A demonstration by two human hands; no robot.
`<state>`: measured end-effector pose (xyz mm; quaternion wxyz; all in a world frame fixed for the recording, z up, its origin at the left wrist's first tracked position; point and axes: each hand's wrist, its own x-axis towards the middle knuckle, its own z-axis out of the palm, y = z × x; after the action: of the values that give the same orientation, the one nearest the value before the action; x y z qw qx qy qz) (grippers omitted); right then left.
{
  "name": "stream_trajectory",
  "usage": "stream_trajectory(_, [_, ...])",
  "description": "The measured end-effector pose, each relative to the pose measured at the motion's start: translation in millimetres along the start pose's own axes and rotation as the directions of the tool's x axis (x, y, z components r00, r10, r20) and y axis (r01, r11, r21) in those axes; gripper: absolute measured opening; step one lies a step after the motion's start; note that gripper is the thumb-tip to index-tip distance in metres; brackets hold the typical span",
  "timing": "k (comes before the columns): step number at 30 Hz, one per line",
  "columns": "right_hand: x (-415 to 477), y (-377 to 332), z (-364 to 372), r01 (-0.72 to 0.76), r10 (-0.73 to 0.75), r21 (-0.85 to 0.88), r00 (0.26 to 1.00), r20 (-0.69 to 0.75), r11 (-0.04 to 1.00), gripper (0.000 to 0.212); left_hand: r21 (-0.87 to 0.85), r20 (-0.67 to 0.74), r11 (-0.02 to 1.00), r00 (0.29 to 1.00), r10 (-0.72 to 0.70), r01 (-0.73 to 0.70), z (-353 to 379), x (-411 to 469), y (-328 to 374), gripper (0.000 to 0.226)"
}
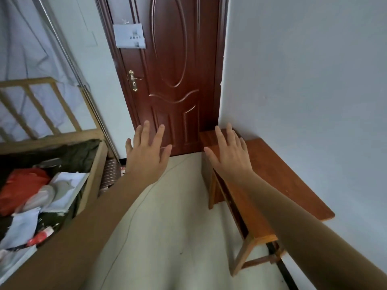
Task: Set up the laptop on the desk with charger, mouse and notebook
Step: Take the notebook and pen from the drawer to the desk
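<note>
Before the door (173, 80), left hand (146, 155) and right hand (228, 158) spread empty, right forearm (293, 212) covering part of the desk (272, 162)

centre top: dark red-brown panelled door (178, 80), brass handle (133, 80), paper sheet (129, 36) at its upper left | right: pale wall (303, 70), wooden desk (278, 160) against it | bottom centre: pale floor (178, 227) | left: wooden bed frame (50, 141), cluttered

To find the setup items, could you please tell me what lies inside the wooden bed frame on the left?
A red bag, white papers, a grey item and a red-and-white tube show; the left forearm hides the near corner.
</note>
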<state>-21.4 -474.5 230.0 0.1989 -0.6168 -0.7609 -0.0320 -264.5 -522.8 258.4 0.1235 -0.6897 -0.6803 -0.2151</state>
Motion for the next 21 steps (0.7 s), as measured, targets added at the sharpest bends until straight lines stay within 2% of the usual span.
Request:
stream_trajectory(6, [109.3, -29.4, 74.9, 0.036, -0.034, -0.039, 0.999, 0.033, 0.999, 0.075, -0.019, 0.028, 1.000, 1.000, 0.000, 0.001, 65.8, 90.7, -75.0, 0.059])
stream_trajectory(12, [217.3, -47.9, 123.1, -0.098, 0.099, -0.059, 0.995, 0.016, 0.993, 0.075, -0.006, 0.044, 0.997, 0.996, 0.082, -0.081, 109.9, 218.8, -135.7, 0.058])
stream_trajectory(17, [292.0, -27.4, 146.2, -0.200, 0.199, -0.085, 0.980, -0.025, 0.976, 0.075, -0.085, 0.081, 0.986, 0.986, 0.148, -0.141, 159.0, 323.3, -132.1, 0.061])
stream_trajectory(21, [347.1, 6.3, 163.4, -0.295, 0.293, -0.022, 0.954, -0.060, 0.955, 0.077, -0.129, 0.139, 0.976, 0.971, 0.196, -0.178, 209.0, 385.8, -109.8, 0.062])
